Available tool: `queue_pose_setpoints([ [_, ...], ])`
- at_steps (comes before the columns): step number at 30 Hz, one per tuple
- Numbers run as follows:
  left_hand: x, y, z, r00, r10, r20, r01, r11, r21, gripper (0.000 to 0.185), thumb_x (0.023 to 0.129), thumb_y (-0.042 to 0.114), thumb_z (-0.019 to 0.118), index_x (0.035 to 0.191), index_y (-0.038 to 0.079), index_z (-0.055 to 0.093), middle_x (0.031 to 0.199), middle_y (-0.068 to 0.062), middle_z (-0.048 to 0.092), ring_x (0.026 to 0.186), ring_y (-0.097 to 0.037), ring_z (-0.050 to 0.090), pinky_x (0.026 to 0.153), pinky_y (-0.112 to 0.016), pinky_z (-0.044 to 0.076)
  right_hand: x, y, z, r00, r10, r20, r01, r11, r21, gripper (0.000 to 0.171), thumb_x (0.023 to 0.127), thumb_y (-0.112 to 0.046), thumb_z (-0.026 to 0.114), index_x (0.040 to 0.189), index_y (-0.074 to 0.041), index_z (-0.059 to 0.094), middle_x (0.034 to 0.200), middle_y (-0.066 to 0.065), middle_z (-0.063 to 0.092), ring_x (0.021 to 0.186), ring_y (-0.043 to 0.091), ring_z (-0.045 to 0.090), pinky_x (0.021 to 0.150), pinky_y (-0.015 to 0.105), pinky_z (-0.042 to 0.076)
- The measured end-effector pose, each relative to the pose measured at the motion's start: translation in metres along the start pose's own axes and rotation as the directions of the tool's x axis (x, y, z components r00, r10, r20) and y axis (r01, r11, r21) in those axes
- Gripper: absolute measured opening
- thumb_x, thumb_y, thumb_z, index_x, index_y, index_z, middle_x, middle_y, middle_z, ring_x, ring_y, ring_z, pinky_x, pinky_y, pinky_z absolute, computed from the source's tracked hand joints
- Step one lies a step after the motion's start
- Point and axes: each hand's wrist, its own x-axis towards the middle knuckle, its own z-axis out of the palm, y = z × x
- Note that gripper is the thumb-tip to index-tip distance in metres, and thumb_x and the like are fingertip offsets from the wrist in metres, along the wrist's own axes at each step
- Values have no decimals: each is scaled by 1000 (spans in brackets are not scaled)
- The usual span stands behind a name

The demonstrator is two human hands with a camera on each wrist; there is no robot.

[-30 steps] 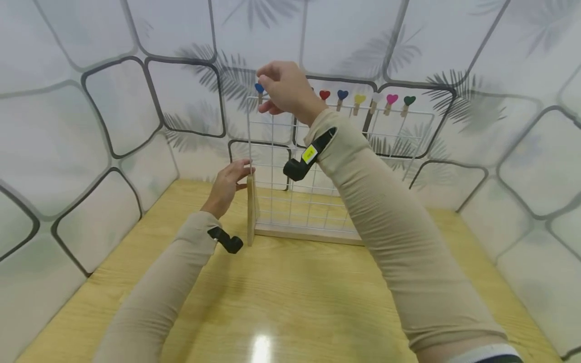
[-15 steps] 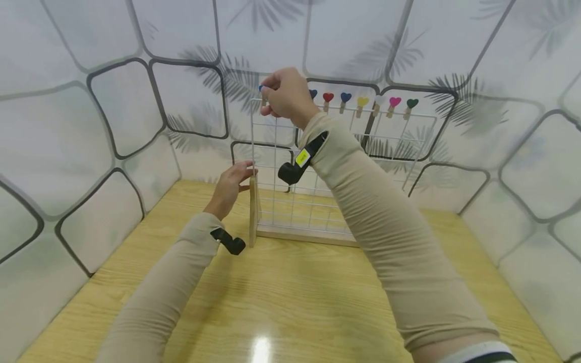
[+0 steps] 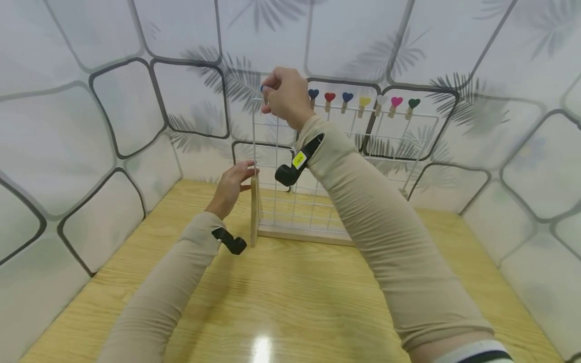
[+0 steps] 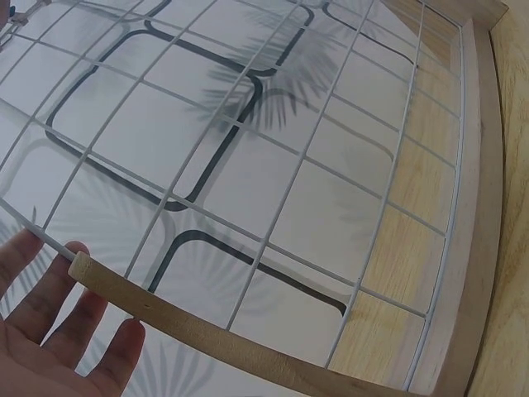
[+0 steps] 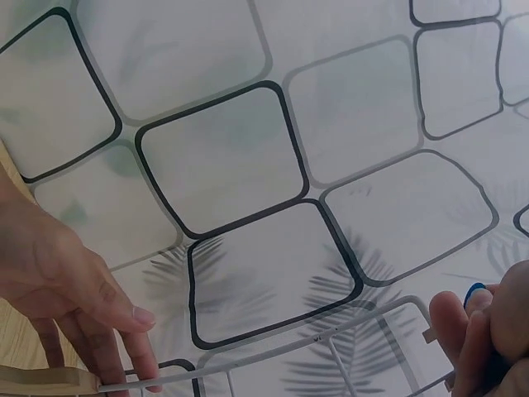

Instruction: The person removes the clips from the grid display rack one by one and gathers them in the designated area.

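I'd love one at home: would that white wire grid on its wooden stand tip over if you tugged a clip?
Probably tippy: the wire grid stands tall on a narrow wooden base, and the left hand rests against its side post. Likely light, being thin wire. The right hand pinches a blue clip at the top.

A light wooden table (image 3: 290, 302) (glossy) bears the wire grid rack (image 3: 308, 222).

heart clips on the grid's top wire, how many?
7 visible. One blue clip pinched in the right hand at the left end; six to its right: blue, red, blue, yellow, pink, dark green. The hand may hide more.
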Motion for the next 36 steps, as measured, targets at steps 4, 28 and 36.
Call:
queue_pose_setpoints([
  [4, 1, 0, 1, 1000, -4, 0, 4, 1000, 7, 49, 100, 34, 33, 135, 0, 39, 126, -21, 48, 122, -26, 42, 95, -45, 38, -1, 2, 0, 1000, -2, -6, 2, 1000, 30, 7, 92, -13, 54, 96, -14, 59, 91, 0, 58, 66, 12, 63, 58, 24, 48],
  [28, 2, 5, 0, 999, -25, 22, 24, 1000, 20, 49, 100, 34, 31, 134, -1, 38, 129, -21, 46, 123, -27, 41, 95, -45, 37, -32, 34, -38, 964, -185, 193, 158, 976, 149, 21, 92, -23, 54, 109, -11, 59, 96, 5, 59, 75, 24, 62, 60, 33, 46],
  [36, 2, 5, 0, 999, -25, 20, 24, 999, 28, 52, 100, 36, 32, 135, -2, 37, 129, -22, 46, 122, -28, 42, 94, -45, 38, -53, 74, -57, 959, -179, 218, 163, 983, 89, 20, 91, -25, 56, 106, -13, 59, 96, 3, 60, 75, 25, 62, 63, 39, 48],
])
